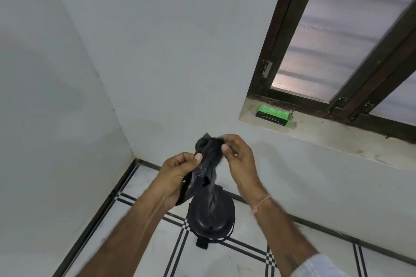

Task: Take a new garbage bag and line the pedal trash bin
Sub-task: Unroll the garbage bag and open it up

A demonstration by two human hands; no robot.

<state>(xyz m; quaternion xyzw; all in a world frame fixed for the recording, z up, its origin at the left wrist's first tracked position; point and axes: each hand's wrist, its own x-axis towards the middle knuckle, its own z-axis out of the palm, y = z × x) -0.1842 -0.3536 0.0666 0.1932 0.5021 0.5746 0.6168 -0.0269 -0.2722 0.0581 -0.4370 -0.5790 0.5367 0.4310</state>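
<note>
Head view. Corner of a room: white plastered walls and a white tiled floor with black line borders. At upper right is a dark brown wooden window frame with frosted panes. On the grey stone window sill lies a flat green-and-black cardboard box.

Both forearms reach forward at mid-frame. The left hand has its fingers curled round a crumpled black plastic garbage bag, with the thumb pressed on top. The right hand pinches the bag's upper edge between thumb and fingertips. It has a thin pink thread on its wrist.

The bag's loose tail hangs down between the hands. Below it, a round black plastic pedal trash bin stands on the floor near the wall, lid down, its black foot pedal facing the camera. The bag is held in the air above the bin; I cannot tell whether its tail touches the lid.
</note>
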